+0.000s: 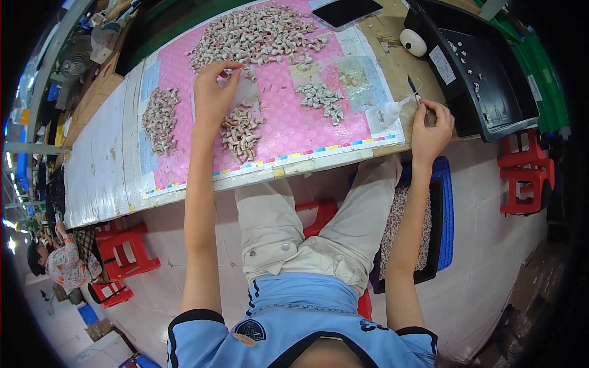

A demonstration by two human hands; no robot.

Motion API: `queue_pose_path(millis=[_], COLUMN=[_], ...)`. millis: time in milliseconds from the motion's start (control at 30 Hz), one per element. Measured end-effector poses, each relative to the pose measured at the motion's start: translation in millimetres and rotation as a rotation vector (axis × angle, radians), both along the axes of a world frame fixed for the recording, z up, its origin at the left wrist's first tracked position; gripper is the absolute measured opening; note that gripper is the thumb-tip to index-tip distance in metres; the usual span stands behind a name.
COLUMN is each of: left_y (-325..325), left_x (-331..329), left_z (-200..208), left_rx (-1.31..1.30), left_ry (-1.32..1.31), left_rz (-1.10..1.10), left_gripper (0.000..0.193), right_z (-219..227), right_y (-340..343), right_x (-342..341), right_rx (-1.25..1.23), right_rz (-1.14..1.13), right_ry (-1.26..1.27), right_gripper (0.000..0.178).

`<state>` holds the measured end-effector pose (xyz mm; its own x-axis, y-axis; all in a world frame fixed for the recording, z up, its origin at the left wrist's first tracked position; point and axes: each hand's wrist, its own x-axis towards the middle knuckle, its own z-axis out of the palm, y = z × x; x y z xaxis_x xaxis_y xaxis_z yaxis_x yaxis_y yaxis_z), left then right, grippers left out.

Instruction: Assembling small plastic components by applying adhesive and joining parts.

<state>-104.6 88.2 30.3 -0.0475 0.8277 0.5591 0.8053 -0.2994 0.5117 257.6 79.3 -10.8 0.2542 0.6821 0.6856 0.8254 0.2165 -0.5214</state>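
Note:
My left hand (215,95) is raised over the pink dotted sheet (285,132), thumb and forefinger curled together at the near edge of a big heap of small beige-grey pieces (254,37). Anything between those fingertips is too small to name. Below its wrist lies a smaller pile of brownish pieces (241,132). At the table's right edge my right hand (432,129) is closed in a pinch. A slim dark-tipped tool (412,84) and a white squeeze bottle (388,114) with a narrow nozzle are beside its fingertips; what it grips is unclear.
More pieces form a pile (161,119) at left and a paler cluster (320,101) at right. A phone (346,12), a white rounded object (413,43) and a black bin (491,92) are at far right. Below stand red stools (126,251) and a filled tray (399,227).

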Motion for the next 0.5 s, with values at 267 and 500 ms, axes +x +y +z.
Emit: queue_pose_path(millis=[267,500], left_y=[-24,-36], left_x=[4,11], left_z=[23,23], left_rx=[-0.18,-0.424], left_ry=[0.116,0.07], left_rz=[-0.128,-0.165], left_gripper=[0.013,0.016], right_z=[-1,1], right_y=[0,1], right_x=[1,0], right_rx=[-0.005,0.0], right_rz=[0.001,0.001], right_ry=[-0.003,-0.004], right_gripper=[0.007,0.008])
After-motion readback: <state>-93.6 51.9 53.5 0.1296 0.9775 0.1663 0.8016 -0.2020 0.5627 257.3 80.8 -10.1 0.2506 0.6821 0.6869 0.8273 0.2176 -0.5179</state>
